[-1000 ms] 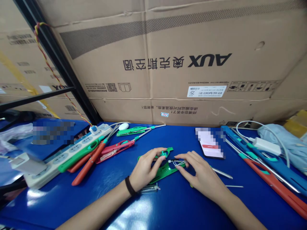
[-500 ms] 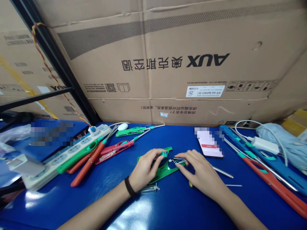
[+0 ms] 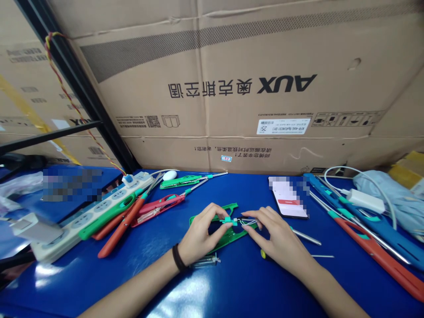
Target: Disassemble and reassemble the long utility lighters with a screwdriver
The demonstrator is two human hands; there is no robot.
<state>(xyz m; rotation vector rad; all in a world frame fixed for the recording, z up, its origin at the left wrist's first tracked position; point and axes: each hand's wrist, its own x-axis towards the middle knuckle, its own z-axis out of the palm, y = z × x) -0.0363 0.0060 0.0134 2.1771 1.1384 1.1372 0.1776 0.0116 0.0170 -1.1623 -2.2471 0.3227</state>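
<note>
My left hand [image 3: 200, 232] pinches a small teal plastic trigger piece [image 3: 228, 220] between thumb and fingertips. Across from it, my right hand [image 3: 276, 236] is closed on thin white and dark wires [image 3: 247, 222], which run to a small whitish part [image 3: 235, 220] at the trigger piece's edge. Whether that part is seated in the piece, I cannot tell. Beneath both hands lie green lighter shell halves [image 3: 230, 240], partly covered by fingers. A clear cylindrical tank [image 3: 205, 260] rests near my left wrist. A metal tube [image 3: 308, 236] pokes out beyond my right hand.
Opened green [image 3: 182, 181] and pink [image 3: 159, 208] lighters lie at back left, beside a power strip [image 3: 107, 204] with more lighters against it. A phone [image 3: 288, 197] is at back right. Red [image 3: 380, 254] and blue lighters [image 3: 371, 215] lie far right. Cardboard [image 3: 212, 115] stands behind.
My left hand has turned the trigger piece and brought it right, up to the whitish end of the wired part. The gap between them has closed. My right hand has barely moved.
</note>
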